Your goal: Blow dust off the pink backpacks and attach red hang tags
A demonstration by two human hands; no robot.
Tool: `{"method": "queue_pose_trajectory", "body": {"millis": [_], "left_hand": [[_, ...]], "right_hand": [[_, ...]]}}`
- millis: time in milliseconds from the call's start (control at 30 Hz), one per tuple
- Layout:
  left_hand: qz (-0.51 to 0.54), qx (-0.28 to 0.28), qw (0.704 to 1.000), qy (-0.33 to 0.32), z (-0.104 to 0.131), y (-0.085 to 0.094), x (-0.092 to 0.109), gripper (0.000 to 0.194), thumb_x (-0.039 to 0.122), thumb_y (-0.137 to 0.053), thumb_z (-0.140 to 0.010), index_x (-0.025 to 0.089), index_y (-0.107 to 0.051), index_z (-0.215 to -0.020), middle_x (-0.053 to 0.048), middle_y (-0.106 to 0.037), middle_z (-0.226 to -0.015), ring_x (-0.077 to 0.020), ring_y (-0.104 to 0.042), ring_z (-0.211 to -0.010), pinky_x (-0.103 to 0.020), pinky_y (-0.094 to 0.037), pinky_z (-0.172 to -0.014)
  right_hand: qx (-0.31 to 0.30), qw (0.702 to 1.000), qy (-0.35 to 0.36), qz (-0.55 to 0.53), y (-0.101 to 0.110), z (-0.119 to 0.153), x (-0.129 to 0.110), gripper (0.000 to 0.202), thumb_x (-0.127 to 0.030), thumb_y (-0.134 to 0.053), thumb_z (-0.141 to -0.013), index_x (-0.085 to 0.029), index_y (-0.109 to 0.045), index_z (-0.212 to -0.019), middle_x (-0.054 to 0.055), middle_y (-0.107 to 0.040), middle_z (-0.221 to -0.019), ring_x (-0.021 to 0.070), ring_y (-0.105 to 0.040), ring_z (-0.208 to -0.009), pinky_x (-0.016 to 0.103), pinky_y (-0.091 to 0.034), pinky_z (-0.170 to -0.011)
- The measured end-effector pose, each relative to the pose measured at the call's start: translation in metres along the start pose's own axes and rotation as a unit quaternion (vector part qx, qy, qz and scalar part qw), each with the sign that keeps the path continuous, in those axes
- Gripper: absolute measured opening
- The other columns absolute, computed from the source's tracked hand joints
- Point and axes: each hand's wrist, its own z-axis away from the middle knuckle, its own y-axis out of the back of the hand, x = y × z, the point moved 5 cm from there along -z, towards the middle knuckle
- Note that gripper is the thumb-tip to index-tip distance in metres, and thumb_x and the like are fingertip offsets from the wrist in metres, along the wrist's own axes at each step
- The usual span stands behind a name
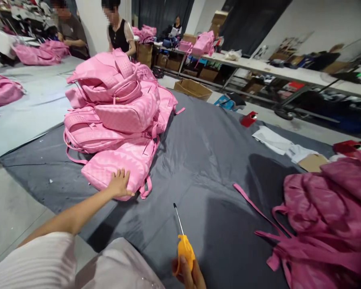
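Note:
My left hand [119,184] lies with its fingers spread on the lowest pink backpack [116,162], which has a pale jagged pattern. It presses on the near end of this bag. More pink backpacks [126,114] are heaped on and behind it, their straps hanging out. Low in the middle, my right hand [189,273] is closed around a tool with a yellow-orange handle [185,248], a thin metal shaft and a dark tip. The tip points away from me, above the grey cloth, touching no bag. Its exact kind is unclear.
Grey cloth [198,148] covers the table. Darker pink bags [325,212] with loose straps lie at right. White papers [272,139] and a red object [249,119] sit along the far edge. Beyond are a cardboard box [194,89], a long bench [267,72] and co-workers [120,32].

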Motion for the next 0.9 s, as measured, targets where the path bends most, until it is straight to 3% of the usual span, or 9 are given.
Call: {"method": "queue_pose_trajectory", "body": {"millis": [100,200,333,433,567,667,733,800,900], "left_hand": [[-0.033,-0.003,0.999,-0.031,0.009,-0.017,0.013,0.122,0.063,-0.074,-0.064,0.0,-0.018,-0.153,-0.037,-0.016,-0.155,-0.0508,-0.015,-0.144,-0.063,-0.014,-0.113],[-0.029,-0.069,0.994,-0.085,0.043,-0.049,0.044,0.134,0.062,-0.079,-0.055,-0.002,-0.014,-0.153,-0.04,-0.01,-0.154,-0.0558,-0.009,-0.143,-0.068,-0.013,-0.11],[0.033,-0.159,0.936,-0.312,0.124,-0.087,0.08,0.112,0.048,-0.075,-0.066,0.015,-0.016,-0.156,-0.032,-0.017,-0.157,-0.0481,-0.021,-0.144,-0.062,-0.025,-0.11],[0.047,-0.105,0.925,-0.361,0.171,-0.087,0.064,0.1,0.04,-0.071,-0.073,0.025,-0.018,-0.156,-0.023,-0.028,-0.157,-0.0385,-0.031,-0.143,-0.057,-0.024,-0.113],[0.003,-0.026,0.948,-0.316,0.183,-0.071,0.041,0.07,0.03,-0.06,-0.082,0.024,-0.037,-0.148,-0.016,-0.038,-0.154,-0.0316,-0.035,-0.142,-0.055,-0.021,-0.116],[0.02,0.015,0.945,-0.325,0.176,-0.036,0.073,0.04,0.019,-0.054,-0.085,0.023,-0.061,-0.125,-0.012,-0.066,-0.125,-0.0234,-0.061,-0.115,-0.037,-0.042,-0.104],[0.04,0.05,0.946,-0.318,0.176,0.011,0.108,0.024,0.022,-0.056,-0.086,0.022,-0.068,-0.106,-0.008,-0.073,-0.098,-0.0205,-0.068,-0.09,-0.03,-0.049,-0.086],[0.061,0.094,0.948,-0.297,0.183,0.08,0.139,0.015,0.032,-0.06,-0.086,0.021,-0.07,-0.091,-0.005,-0.071,-0.079,-0.0203,-0.067,-0.078,-0.029,-0.049,-0.077],[0.093,0.146,0.95,-0.261,0.193,0.202,0.161,0.036,0.054,-0.066,-0.081,0.017,-0.069,-0.083,-0.002,-0.066,-0.073,-0.021,-0.065,-0.077,-0.03,-0.049,-0.076]], "right_hand": [[-0.043,0.998,-0.016,0.04,-0.01,-0.004,-0.007,0.057,-0.075,-0.063,-0.071,-0.019,-0.063,-0.081,0.002,-0.065,-0.07,0.0193,-0.06,-0.067,0.03,-0.052,-0.065],[-0.036,0.997,-0.017,0.067,-0.004,-0.014,-0.007,0.058,-0.077,-0.058,-0.073,-0.019,-0.062,-0.079,0.003,-0.066,-0.07,0.0203,-0.062,-0.067,0.031,-0.052,-0.065],[0.0,0.999,-0.004,0.042,0.018,-0.032,0.0,0.064,-0.082,-0.059,-0.066,-0.019,-0.061,-0.078,0.005,-0.066,-0.069,0.0217,-0.063,-0.064,0.033,-0.054,-0.063],[0.031,0.999,-0.01,0.016,0.049,-0.034,0.011,0.072,-0.084,-0.064,-0.056,-0.019,-0.06,-0.089,0.006,-0.068,-0.071,0.024,-0.065,-0.067,0.035,-0.056,-0.063],[0.036,0.999,-0.023,0.018,0.093,-0.019,0.034,0.079,-0.083,-0.063,-0.059,-0.016,-0.058,-0.1,0.007,-0.071,-0.079,0.0253,-0.07,-0.076,0.035,-0.058,-0.07],[0.042,0.998,-0.016,0.042,0.119,-0.011,0.049,0.08,-0.086,-0.059,-0.058,-0.016,-0.058,-0.098,0.007,-0.072,-0.079,0.0254,-0.071,-0.075,0.035,-0.057,-0.069],[0.055,0.997,0.003,0.047,0.138,-0.01,0.048,0.081,-0.086,-0.059,-0.056,-0.016,-0.058,-0.097,0.007,-0.071,-0.077,0.0249,-0.07,-0.072,0.034,-0.057,-0.066],[0.08,0.996,0.028,0.031,0.159,-0.011,0.038,0.08,-0.085,-0.06,-0.056,-0.017,-0.057,-0.098,0.006,-0.071,-0.076,0.0244,-0.07,-0.071,0.035,-0.057,-0.066],[0.118,0.992,0.049,0.0,0.189,-0.012,0.021,0.076,-0.081,-0.063,-0.058,-0.019,-0.055,-0.101,0.005,-0.071,-0.077,0.0261,-0.07,-0.073,0.037,-0.058,-0.066]]}}
